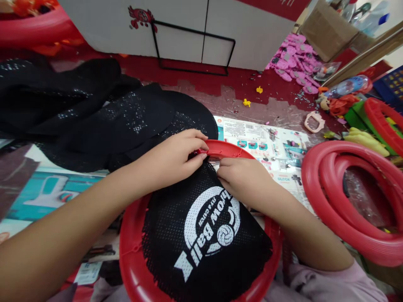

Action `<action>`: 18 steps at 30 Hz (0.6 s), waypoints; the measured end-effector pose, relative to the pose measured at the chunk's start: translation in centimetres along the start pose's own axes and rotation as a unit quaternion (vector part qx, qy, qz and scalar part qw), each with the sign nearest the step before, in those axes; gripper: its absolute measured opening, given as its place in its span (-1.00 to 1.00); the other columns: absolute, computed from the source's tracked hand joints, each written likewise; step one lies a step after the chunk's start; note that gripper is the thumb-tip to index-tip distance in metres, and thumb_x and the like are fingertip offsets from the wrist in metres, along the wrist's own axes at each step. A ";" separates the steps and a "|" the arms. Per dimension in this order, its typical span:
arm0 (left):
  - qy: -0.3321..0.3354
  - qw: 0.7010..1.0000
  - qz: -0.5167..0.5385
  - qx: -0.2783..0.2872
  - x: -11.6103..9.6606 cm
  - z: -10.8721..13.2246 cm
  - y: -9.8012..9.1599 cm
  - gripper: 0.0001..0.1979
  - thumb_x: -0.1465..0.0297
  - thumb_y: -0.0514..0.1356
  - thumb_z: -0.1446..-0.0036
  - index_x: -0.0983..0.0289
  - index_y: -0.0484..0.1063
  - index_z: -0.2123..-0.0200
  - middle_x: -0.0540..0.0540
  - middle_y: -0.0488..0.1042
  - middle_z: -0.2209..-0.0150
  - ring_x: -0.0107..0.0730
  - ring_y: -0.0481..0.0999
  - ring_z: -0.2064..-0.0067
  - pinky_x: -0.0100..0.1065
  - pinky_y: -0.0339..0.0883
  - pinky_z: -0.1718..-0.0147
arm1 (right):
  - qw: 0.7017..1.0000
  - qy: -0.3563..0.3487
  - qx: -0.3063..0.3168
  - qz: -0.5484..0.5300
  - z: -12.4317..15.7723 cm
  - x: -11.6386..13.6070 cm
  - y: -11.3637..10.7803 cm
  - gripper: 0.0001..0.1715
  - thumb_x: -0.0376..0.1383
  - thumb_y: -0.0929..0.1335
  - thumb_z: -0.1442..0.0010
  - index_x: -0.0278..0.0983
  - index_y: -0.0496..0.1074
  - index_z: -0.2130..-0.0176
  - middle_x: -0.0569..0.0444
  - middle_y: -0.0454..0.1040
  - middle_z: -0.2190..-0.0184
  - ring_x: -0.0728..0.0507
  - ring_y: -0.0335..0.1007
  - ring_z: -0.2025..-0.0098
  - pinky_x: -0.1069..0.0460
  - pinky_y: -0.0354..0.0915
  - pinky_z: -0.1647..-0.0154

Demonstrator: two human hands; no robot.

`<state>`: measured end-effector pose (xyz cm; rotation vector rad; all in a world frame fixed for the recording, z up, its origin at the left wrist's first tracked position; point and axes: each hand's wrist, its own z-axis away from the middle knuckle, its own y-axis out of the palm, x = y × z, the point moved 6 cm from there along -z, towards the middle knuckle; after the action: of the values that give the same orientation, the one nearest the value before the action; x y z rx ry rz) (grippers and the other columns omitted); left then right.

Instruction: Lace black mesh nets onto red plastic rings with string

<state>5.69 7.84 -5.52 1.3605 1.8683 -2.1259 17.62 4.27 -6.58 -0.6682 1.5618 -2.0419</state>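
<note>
In the head view, the left hand (184, 155) has its thumb and forefinger narrow at the far rim of a red ring (129, 251); the right hand (244, 176) curls at the edge of a black mesh net (252, 247), fingertips hidden; I cannot tell either exact grip; the net lies over the ring's opening; 2 yellow pieces (247, 103) lie beyond.

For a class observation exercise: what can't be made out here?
All in the head view:
What the right hand holds, if anything: hidden by its fingers.
The red ring, near side: cut off by the bottom edge.
Fine print on the printed sheet: too small and blurred.
</note>
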 end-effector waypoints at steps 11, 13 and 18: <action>0.021 0.997 0.039 -0.059 0.1 0.5 -0.2 -0.85 0.40 0.07 -0.11 0.30 0.43 0.38 0.15 0.47 0.16 -0.28 0.46 0.09 -0.26 0.33 0.06 | 0.918 0.057 -0.087 -0.383 0.5 -2.6 -2.2 -0.80 -0.47 0.25 0.03 -0.27 0.33 0.33 0.22 0.35 0.51 0.04 0.24 0.50 0.13 0.12 0.47; 0.030 0.997 0.048 -0.050 0.0 0.6 -0.1 -0.84 0.37 0.10 -0.11 0.30 0.44 0.38 0.16 0.46 0.13 -0.28 0.46 0.08 -0.26 0.32 0.05 | 0.912 0.047 -0.086 -0.398 0.5 -2.8 -2.3 -0.80 -0.48 0.24 0.02 -0.28 0.37 0.36 0.21 0.36 0.51 0.04 0.24 0.50 0.13 0.13 0.47; 0.009 0.996 0.075 -0.040 0.3 0.3 -0.3 -0.79 0.33 0.11 -0.14 0.30 0.47 0.42 0.13 0.46 0.14 -0.30 0.46 0.08 -0.28 0.31 0.05 | 0.927 0.026 -0.127 -0.353 0.6 -3.0 -2.9 -0.78 -0.49 0.27 0.02 -0.30 0.46 0.39 0.17 0.43 0.49 0.05 0.27 0.48 0.13 0.15 0.45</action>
<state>5.17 7.79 -5.49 1.4575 1.7739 -1.9531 20.00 6.43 -3.91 -1.4597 1.8095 -2.3630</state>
